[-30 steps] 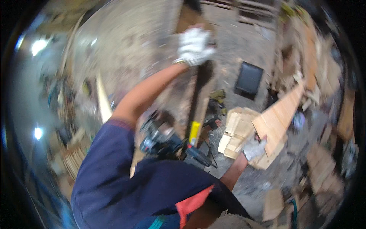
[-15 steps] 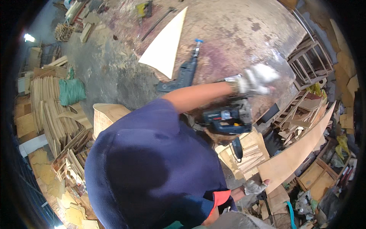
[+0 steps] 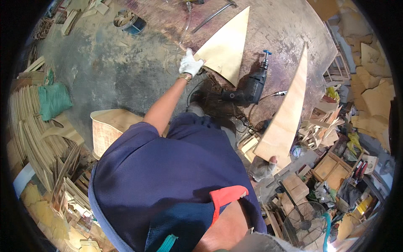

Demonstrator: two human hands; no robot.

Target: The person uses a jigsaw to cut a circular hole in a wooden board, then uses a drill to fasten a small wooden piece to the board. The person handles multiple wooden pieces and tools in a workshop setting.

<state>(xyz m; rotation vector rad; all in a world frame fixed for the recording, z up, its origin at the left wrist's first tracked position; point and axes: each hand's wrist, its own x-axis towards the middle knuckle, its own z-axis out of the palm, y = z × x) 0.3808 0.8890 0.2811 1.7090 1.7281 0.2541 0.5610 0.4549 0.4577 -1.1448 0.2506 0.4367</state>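
Note:
My left hand (image 3: pixel 191 65), in a white knit glove with a watch at the wrist, reaches forward to the left corner of a pale triangular plywood piece (image 3: pixel 226 46) lying on the floor; its fingers close at that corner. My right hand (image 3: pixel 263 168), gloved, grips the wide lower end of a long tapering plywood piece (image 3: pixel 285 109) with its thumb on top. This piece stands off to my right, narrow tip pointing away. Between the two pieces lies a black power drill (image 3: pixel 252 87) with a blue tip. A hammer (image 3: pixel 214 16) rests beyond the triangular piece.
A bent plywood shell (image 3: pixel 107 130) stands at my left, near stacked curved plywood strips (image 3: pixel 31 134) and a green sack (image 3: pixel 54 101). A bucket (image 3: pixel 130 23) is far left. Wood scraps (image 3: pixel 323 126), a wooden crate (image 3: pixel 333 168) and a fan (image 3: pixel 304 222) crowd the right.
My left hand has swung from the right over to the triangular piece's corner. The long plywood piece in my right hand has turned more upright and now hides the place where the jigsaw lay.

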